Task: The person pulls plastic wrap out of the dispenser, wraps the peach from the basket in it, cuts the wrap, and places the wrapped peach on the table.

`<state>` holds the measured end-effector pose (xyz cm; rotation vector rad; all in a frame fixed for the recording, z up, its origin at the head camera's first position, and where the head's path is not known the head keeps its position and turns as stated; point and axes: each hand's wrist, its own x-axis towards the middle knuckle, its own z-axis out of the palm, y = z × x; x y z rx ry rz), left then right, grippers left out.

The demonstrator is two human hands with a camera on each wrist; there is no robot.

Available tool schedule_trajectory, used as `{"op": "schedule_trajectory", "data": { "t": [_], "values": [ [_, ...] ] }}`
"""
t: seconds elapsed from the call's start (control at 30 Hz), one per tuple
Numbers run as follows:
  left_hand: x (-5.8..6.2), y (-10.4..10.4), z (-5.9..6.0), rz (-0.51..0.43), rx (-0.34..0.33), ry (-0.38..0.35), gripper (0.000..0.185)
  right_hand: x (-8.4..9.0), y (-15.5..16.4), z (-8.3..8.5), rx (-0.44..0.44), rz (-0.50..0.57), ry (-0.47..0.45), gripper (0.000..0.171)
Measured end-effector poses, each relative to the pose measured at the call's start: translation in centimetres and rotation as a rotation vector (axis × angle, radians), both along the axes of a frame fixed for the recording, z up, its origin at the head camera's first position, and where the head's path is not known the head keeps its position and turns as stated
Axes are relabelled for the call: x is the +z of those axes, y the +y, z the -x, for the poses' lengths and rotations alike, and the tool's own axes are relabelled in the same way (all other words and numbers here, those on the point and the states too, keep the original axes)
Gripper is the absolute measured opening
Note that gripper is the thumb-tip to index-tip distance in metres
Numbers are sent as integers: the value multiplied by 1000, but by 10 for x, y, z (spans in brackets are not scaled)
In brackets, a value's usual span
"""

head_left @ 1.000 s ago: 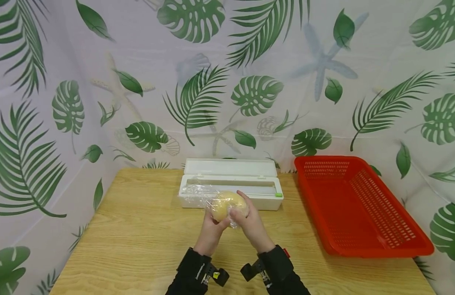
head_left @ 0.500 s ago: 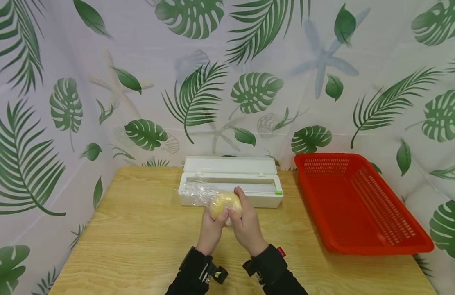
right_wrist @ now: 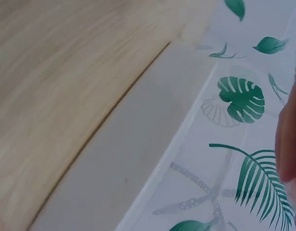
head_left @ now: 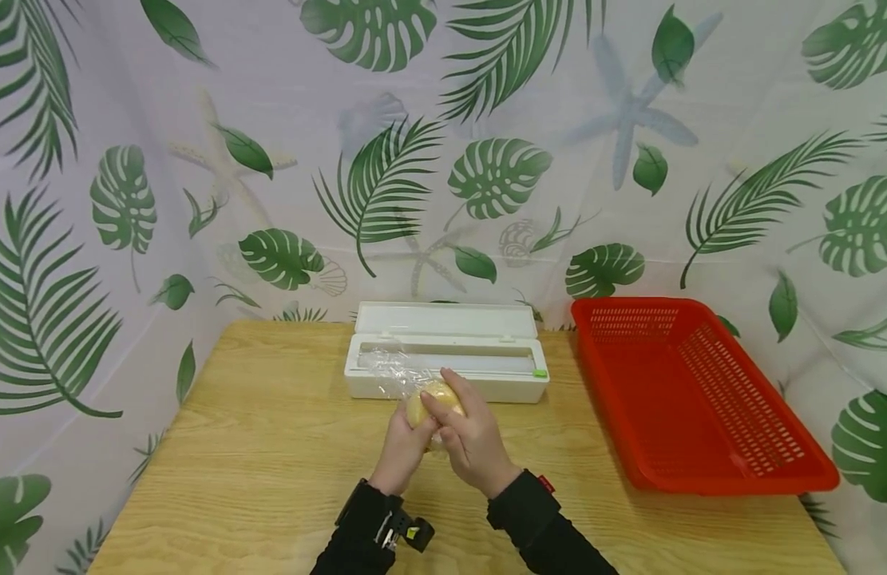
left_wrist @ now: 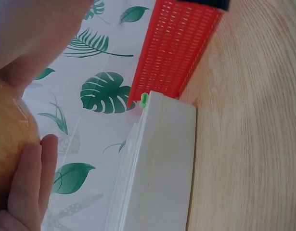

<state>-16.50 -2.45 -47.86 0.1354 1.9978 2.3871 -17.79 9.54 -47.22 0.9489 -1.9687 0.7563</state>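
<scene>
1. Both hands meet over the middle of the wooden table [head_left: 256, 447], just in front of the white wrap dispenser [head_left: 446, 363].
2. The left hand [head_left: 403, 447] cups a round yellow fruit [head_left: 429, 399] from the left and below, its fingers curled round it.
3. The right hand [head_left: 472, 439] lies over the fruit from the right and front, fingers bent across its top and thumb side against it, so it too grasps the fruit.
4. The fruit is held a little above the tabletop, between the two palms, and most of it is covered by the right hand's fingers.
5. A crumpled sheet of clear film [head_left: 386, 371] trails from the fruit back over the front edge of the dispenser; film also clings to the fruit's skin.
6. The dispenser's lid stands open toward the back, and a small green tab [head_left: 538, 373] sits at its right end.
7. A red perforated basket [head_left: 702, 399] lies well apart to the right of the hands, on the table's right side.
8. In the left wrist view the fruit fills the lower left corner, with a fingertip [left_wrist: 37, 178] resting against it and the dispenser's end just beyond.
9. A leaf-printed curtain [head_left: 486, 160] hangs behind and beside the table.
</scene>
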Motion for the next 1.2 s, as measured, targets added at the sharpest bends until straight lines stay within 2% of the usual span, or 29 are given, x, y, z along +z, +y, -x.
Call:
{"op": "schedule_trajectory", "data": {
  "t": [0.07,0.13,0.2,0.23,0.37,0.43,0.5,0.6,0.67,0.73,0.87,0.93,1.1,1.2],
  "values": [
    [1,-1,0,-13,-35,-34,40,-1,-2,-1,51,81,-52,48],
    [2,-3,0,-25,-91,-49,44,-1,-3,-3,105,176,-149,36],
    [3,-7,0,-19,-156,-46,50,-1,-2,-5,169,279,-300,26],
    [4,-9,1,-12,-187,-36,52,0,-1,-6,206,327,-395,27],
    [12,-18,0,45,-273,19,62,7,7,-7,372,487,-851,65],
    [16,-21,2,87,-298,42,62,11,13,-5,440,500,-1041,77],
    [18,-23,3,150,-308,62,62,14,18,-2,486,444,-1159,80],
    [20,-25,6,241,-311,94,63,17,23,0,493,342,-1225,77],
    [20,-26,9,272,-296,101,65,17,24,-1,468,353,-1258,69],
    [20,-26,11,241,-272,96,63,16,24,-2,461,453,-1280,64],
    [14,-24,13,86,-213,74,54,16,22,-4,506,738,-1271,62],
    [9,-22,12,24,-225,96,57,16,20,-4,540,850,-1251,59],
    [3,-11,7,-3,-307,216,78,17,11,-2,562,997,-1189,46],
    [6,-2,7,23,-233,243,88,17,5,0,571,1010,-1164,42]
  ]
}}
